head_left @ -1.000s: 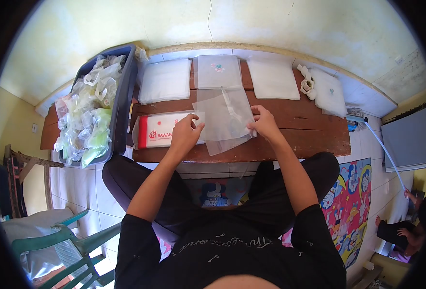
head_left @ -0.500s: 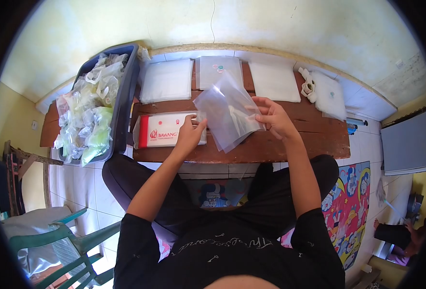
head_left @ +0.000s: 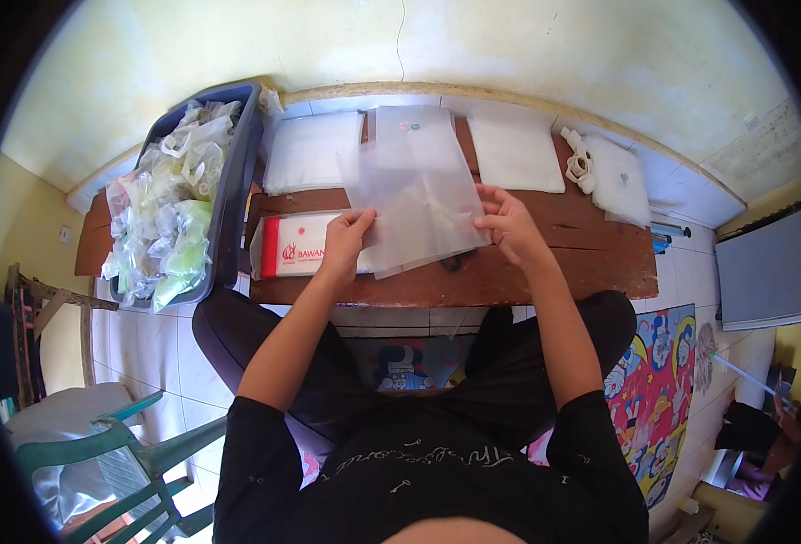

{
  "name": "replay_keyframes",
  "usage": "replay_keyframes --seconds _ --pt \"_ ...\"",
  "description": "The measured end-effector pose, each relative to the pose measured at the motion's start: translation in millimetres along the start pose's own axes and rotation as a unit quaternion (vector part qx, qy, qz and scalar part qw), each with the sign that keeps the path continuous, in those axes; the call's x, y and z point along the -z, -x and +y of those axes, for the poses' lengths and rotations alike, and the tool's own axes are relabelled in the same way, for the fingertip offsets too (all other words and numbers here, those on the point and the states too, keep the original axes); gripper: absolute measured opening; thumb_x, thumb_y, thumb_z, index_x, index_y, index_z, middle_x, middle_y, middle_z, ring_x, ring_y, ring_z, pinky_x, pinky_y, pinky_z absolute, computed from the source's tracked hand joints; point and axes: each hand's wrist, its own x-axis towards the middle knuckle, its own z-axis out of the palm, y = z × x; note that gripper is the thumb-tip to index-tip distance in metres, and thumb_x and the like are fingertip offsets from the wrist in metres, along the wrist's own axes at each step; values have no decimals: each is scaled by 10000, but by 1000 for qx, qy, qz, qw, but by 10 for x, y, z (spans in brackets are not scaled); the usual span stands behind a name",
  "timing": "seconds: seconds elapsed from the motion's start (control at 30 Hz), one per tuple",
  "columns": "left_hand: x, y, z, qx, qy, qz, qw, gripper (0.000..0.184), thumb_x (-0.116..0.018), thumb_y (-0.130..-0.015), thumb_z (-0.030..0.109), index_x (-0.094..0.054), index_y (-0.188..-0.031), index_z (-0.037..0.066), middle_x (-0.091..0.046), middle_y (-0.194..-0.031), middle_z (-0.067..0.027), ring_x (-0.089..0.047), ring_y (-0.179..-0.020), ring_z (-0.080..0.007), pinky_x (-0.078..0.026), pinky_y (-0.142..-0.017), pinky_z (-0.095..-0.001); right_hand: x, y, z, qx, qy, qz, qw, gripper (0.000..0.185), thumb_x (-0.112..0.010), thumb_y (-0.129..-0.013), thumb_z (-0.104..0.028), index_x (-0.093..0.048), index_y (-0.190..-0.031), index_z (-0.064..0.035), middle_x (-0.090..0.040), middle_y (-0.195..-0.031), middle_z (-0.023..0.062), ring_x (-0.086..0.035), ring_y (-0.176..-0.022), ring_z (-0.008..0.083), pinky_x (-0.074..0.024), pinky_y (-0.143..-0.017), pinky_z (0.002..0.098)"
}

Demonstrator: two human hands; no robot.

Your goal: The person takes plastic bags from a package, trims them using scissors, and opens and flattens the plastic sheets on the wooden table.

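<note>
Clear plastic bags (head_left: 423, 204), at least two overlapping sheets, are held up over the bench. At their left edge my left hand (head_left: 350, 239) pinches them between thumb and fingers. My right hand (head_left: 511, 222) grips the right edge, its thumb in front. Below and left of the bags lies a packet (head_left: 296, 247) with a red band and the printed letters "BAWAN"; my left hand and the bags cover its right end. Behind the held bags is a stack of clear bags (head_left: 410, 121) with small round marks, partly hidden. A small dark object shows beneath their lower edge.
Plastic stacks lie at back left (head_left: 305, 156), back right (head_left: 516, 152) and far right (head_left: 620, 177). A white roll (head_left: 580, 163) sits between the right two. A dark tub (head_left: 228, 227) of crumpled plastic stands left on the wooden bench (head_left: 591, 258). Another person (head_left: 763, 435) is at far right.
The bags have turned from a slant to nearly upright and spread flatter. My left hand has closed on their left edge. At far right, the grey brush head and blue stick have shifted.
</note>
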Motion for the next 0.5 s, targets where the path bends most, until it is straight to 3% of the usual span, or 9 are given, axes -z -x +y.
replay_keyframes --seconds 0.03,0.1,0.27,0.5 --pt "63 -49 -47 11 -24 -11 1000 204 -619 -939 191 -675 -994 3 -662 -891 -28 -601 -762 -91 -499 -710 -245 -5 -17 62 -1 0 -1 1000 562 -612 -835 54 -406 -1357 15 -635 -1177 175 -654 -1014 225 -558 -858 348" --pt "145 -113 -133 21 -48 -22 998 174 -630 -923 154 -678 -987 -1 -671 -902 -39 -610 -764 -97 -504 -706 -251 -38 -51 203 -100 117 97 983 509 -652 -794 50 -480 -1273 26 -660 -1080 160 -669 -910 208 -565 -787 320" --pt "170 -115 -164 13 -162 -34 986 234 -649 -867 76 -633 -1085 -5 -689 -929 -100 -654 -782 -145 -526 -710 -276 -19 -128 483 -88 159 144 973 467 -673 -775 45 -510 -1213 34 -670 -972 142 -667 -842 191 -568 -732 302" --pt "172 -134 -56 28 -210 10 977 241 -659 -877 139 -638 -1087 23 -680 -838 -60 -625 -710 -112 -501 -657 -260 -71 -110 453 -93 180 157 967 472 -707 -761 11 -527 -1197 34 -669 -882 122 -668 -786 184 -572 -652 310"
